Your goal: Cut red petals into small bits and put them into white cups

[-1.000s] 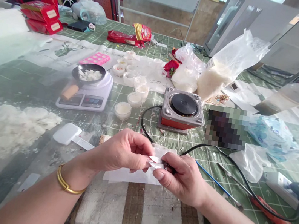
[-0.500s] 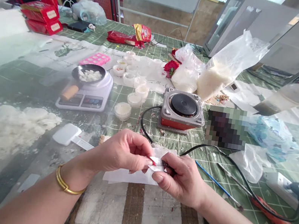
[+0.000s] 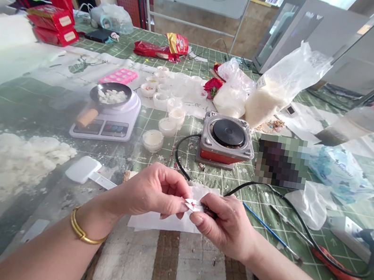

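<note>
Between my two hands is a small white piece (image 3: 193, 205) with a red spot on it. My left hand (image 3: 160, 193) pinches its left side between thumb and fingertips. In my right hand (image 3: 223, 222) is a dark, slim tool (image 3: 210, 211), mostly hidden by the fingers, its end against the white piece. White paper (image 3: 162, 222) lies under both hands, on a brown-and-white striped cloth (image 3: 138, 261). A hot plate (image 3: 227, 139) with a black round top stands just beyond my hands.
A scale (image 3: 117, 130) bears a small pan (image 3: 114, 94) of white chunks. Small cups (image 3: 153, 140), a white spatula (image 3: 84, 169) and white flakes (image 3: 7, 162) are leftward. Brushes (image 3: 272, 230), a black cable (image 3: 301, 226) and an orange-handled tool (image 3: 346, 276) lie rightward.
The white piece between my hands has turned slightly and looks narrower, with less red showing. My hands have barely moved, and the whole view has shifted a little.
</note>
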`<state>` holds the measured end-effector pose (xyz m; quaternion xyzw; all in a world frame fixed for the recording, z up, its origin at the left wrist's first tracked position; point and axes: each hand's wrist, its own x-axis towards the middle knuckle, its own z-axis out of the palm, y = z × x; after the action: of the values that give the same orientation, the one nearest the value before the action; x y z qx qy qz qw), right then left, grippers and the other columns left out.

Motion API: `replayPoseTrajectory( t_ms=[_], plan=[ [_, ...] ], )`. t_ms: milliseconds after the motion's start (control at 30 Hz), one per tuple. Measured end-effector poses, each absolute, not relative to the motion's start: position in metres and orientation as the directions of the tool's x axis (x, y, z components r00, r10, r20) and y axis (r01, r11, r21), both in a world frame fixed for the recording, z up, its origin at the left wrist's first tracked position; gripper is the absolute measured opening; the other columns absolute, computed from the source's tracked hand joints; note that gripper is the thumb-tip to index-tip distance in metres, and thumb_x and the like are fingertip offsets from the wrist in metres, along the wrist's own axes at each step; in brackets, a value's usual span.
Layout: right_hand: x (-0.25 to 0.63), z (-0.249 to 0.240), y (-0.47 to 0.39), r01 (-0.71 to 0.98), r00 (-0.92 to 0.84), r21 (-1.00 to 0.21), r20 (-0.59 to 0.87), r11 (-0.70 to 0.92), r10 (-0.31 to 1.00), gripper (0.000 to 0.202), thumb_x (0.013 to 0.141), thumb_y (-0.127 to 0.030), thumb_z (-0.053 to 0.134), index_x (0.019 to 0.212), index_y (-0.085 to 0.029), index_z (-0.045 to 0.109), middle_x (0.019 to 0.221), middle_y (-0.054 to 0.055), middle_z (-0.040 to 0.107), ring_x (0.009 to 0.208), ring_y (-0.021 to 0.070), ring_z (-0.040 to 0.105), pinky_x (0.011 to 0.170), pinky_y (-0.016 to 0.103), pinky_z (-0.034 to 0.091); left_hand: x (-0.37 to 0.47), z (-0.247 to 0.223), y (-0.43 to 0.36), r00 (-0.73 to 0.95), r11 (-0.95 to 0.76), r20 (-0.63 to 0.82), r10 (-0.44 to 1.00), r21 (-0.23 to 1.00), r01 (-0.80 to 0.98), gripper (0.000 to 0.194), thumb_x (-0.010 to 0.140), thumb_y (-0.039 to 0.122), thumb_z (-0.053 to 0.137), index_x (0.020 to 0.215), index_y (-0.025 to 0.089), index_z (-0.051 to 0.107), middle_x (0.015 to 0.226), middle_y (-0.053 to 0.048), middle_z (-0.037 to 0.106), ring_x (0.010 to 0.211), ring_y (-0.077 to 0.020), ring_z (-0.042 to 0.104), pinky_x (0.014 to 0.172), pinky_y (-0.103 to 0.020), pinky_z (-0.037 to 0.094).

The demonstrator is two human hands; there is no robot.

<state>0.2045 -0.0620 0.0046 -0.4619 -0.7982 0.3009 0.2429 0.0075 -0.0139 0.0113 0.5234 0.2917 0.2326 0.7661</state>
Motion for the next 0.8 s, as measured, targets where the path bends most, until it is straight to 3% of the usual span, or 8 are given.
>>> replayPoseTrajectory(
  t_ms=[800],
  plan=[
    [0.2058,0.0015,-0.0617,0.558,-0.491,-0.704,0.145,0.438,0.859,0.038,0.086,-0.049,0.044,0.062,-0.02,0.038,0.05,-0.006,0.035,0.044,0.0058,0.03,0.044,0.021,0.021,0.005,0.0052,-0.013,0.738,0.313,-0.128,0.663,0.943,-0.118,0.004,0.07,0.015,0.068,0.071,0.011,0.07,0.059,-0.001,0.062,0.045,-0.0053,0.05,0.042,-0.016,0.04]
  ],
)
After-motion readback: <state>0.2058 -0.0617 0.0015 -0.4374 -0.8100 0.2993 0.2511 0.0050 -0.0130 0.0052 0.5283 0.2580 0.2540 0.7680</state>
